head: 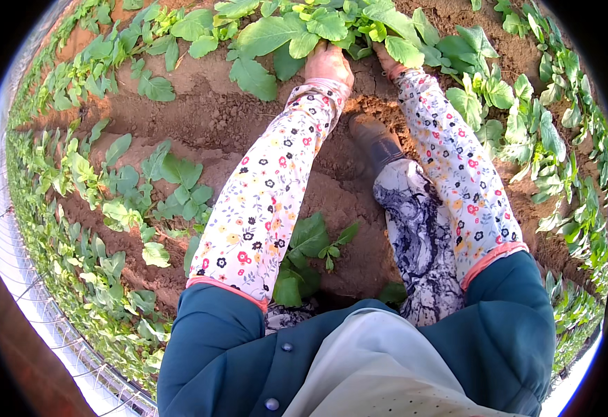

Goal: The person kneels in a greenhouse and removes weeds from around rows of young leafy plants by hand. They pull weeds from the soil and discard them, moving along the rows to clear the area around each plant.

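My left hand [330, 65] reaches in under the broad leaves of a leafy green plant [327, 25] at the top of the view, its fingers hidden by the foliage. To its right, my right hand [388, 60] is at the same row of plants, mostly covered by leaves. Whether either hand grips a stem cannot be seen. Floral sleeve covers [262, 187] run over both forearms. Between the arms lies brown soil [335, 203], with a rubber boot [374, 138] standing on it.
More rows of leafy plants [179, 187] grow on soil ridges at the left, and others [522, 125] curve down the right side. A small plant [309, 245] stands below my left forearm. White sheeting with curved wires [38, 292] edges the left rim.
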`<state>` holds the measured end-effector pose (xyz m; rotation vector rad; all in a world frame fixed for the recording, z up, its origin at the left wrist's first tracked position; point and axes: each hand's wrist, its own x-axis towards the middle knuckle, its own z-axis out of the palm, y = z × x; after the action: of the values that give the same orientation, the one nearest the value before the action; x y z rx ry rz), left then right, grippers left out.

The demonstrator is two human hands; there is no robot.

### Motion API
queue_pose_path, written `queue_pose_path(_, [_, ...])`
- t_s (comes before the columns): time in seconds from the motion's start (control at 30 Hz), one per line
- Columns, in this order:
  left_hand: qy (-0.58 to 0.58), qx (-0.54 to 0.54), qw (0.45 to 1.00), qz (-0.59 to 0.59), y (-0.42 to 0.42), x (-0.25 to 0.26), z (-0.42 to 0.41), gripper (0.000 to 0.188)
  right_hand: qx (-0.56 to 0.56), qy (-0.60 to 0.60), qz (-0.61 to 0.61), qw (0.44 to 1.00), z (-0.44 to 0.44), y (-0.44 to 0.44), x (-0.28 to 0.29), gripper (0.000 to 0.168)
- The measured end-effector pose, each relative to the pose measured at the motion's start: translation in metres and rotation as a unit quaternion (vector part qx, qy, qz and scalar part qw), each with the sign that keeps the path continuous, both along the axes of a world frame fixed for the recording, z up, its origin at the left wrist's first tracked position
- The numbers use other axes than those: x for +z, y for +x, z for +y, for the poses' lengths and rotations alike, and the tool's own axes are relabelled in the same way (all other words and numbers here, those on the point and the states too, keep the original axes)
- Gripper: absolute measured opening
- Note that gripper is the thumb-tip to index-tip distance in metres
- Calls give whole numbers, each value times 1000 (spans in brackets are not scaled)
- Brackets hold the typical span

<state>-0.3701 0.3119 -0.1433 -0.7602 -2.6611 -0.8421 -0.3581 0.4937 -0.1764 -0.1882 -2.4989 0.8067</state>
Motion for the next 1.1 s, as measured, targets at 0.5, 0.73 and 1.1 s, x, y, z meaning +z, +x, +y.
queue_pose_path(0.5, [-294,-80,951,-61,-56,-1,35,61,-28,-2,-136,990,7,7,-4,54])
queue_pose_path(0.73, [-472,-182,862,-15,-65,6,39,25,-5,-37,-69,997,4,3,-2,42])
queue_pose_path(1.1, [-189,-43,978,-72,-56,-24,41,34,-22,-20,-94,995,8,3,-10,53])
